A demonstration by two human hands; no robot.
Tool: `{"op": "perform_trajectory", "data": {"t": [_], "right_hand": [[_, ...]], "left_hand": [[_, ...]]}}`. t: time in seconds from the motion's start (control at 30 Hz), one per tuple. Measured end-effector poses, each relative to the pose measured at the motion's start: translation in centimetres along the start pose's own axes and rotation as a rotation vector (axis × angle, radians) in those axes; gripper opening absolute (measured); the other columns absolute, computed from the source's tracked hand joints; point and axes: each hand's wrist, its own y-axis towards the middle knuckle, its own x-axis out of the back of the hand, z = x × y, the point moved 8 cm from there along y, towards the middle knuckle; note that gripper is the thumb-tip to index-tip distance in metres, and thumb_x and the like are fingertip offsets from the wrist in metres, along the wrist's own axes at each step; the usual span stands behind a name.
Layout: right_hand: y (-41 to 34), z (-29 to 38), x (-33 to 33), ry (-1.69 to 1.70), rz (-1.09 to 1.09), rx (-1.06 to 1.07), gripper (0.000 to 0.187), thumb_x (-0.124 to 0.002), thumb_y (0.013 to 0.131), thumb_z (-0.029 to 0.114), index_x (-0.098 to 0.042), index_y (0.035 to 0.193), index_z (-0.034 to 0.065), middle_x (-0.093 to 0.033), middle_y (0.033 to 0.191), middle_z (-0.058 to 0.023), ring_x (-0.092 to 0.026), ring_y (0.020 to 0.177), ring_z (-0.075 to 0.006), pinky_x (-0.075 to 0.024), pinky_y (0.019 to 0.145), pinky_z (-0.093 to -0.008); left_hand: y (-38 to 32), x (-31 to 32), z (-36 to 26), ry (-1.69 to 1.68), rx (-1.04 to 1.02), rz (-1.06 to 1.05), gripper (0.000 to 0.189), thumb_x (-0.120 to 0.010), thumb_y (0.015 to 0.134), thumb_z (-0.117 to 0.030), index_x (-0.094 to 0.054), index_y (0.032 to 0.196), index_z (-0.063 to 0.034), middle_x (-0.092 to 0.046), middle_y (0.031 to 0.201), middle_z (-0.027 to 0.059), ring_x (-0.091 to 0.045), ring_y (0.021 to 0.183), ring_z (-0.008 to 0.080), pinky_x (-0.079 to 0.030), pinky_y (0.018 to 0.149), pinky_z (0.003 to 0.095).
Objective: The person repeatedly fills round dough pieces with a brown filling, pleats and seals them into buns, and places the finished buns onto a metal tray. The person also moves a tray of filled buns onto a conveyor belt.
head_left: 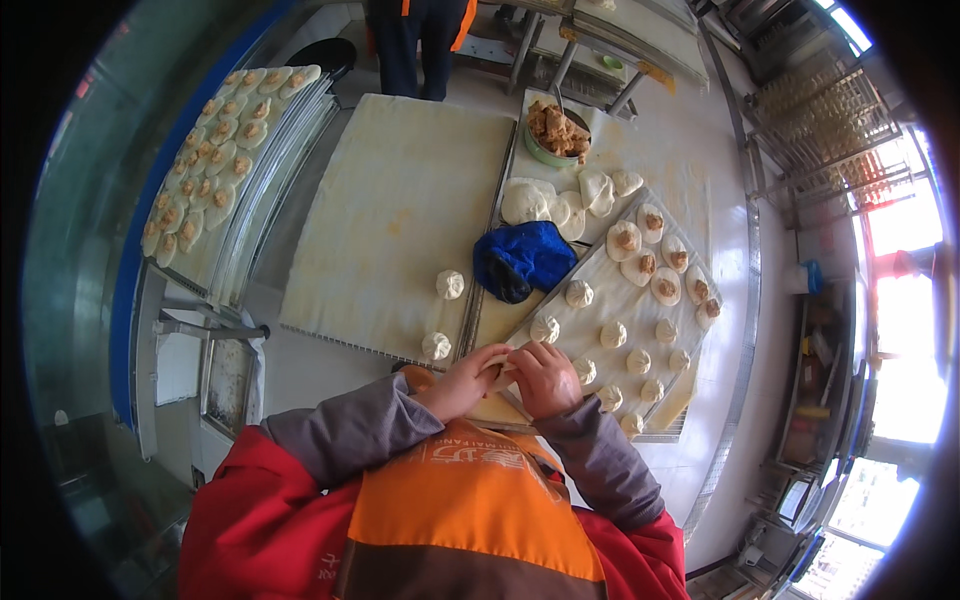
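Observation:
Close together in front of my apron, my left hand (466, 379) and my right hand (547, 379) pinch one piece of dough (497, 364) between their fingers. Most of that dough is hidden by the hands. Just beyond my right hand lies a tilted tray (609, 361) with several pleated buns (613, 334). Flat dough rounds topped with filling (666, 286) cover the tray's far end. Two more pleated buns, one of them here (436, 346), sit on the cloth-covered tray (397, 202) at the left.
A blue cloth (523, 260) lies between the trays, with plain dough rounds (525, 201) beyond it. Farther back stands a green bowl of filling (556, 135). Stacked trays (225, 150) at the left carry more topped rounds. Another person (414, 52) stands behind the table.

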Motion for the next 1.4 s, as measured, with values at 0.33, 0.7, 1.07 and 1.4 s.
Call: {"op": "perform_trajectory", "data": {"t": [0.33,0.7,1.07,1.4], "right_hand": [[0.6,0.9,0.6,0.107,0.044,0.015,0.022,-0.069,0.076,0.004,-0.064,0.098,0.0055,-0.063,0.092,-0.0107,-0.064,0.082,-0.0314,-0.0532,0.07,-0.0385],[1.7,1.6,1.3,-0.035,0.046,0.076,0.02,-0.07,0.074,0.005,-0.066,0.093,0.0072,-0.064,0.09,-0.0069,-0.064,0.079,-0.0288,-0.052,0.072,-0.0381],[1.5,0.4,0.4,0.074,0.107,-0.029,0.023,-0.071,0.072,0.01,-0.066,0.094,0.009,-0.063,0.091,-0.0058,-0.063,0.082,-0.0265,-0.0503,0.072,-0.0377],[1.5,0.6,0.8,0.088,0.099,0.005,0.021,-0.072,0.072,0.009,-0.065,0.092,0.0082,-0.064,0.086,-0.0067,-0.064,0.077,-0.0283,-0.0507,0.071,-0.0382]], "left_hand": [[0.7,-0.3,-1.8,0.099,-0.085,0.292,0.032,-0.049,0.102,-0.014,-0.051,0.132,-0.0029,-0.061,0.11,0.0063,-0.056,0.1,0.0105,-0.048,0.084,0.0281],[1.1,-0.5,-0.2,-0.474,0.051,-0.055,0.049,-0.04,0.105,-0.05,-0.061,0.107,-0.0061,-0.065,0.089,0.004,-0.063,0.072,0.0119,-0.052,0.056,0.0256],[1.2,0.0,-0.4,-0.348,0.083,-0.001,0.053,-0.039,0.103,-0.057,-0.059,0.097,-0.0089,-0.061,0.075,0.0008,-0.057,0.059,0.0091,-0.045,0.047,0.0246],[0.8,-0.7,-1.2,-0.357,0.119,0.103,0.057,-0.033,0.102,-0.062,-0.057,0.108,-0.01,-0.059,0.077,0.0012,-0.051,0.057,0.0075,-0.04,0.048,0.022]]}}
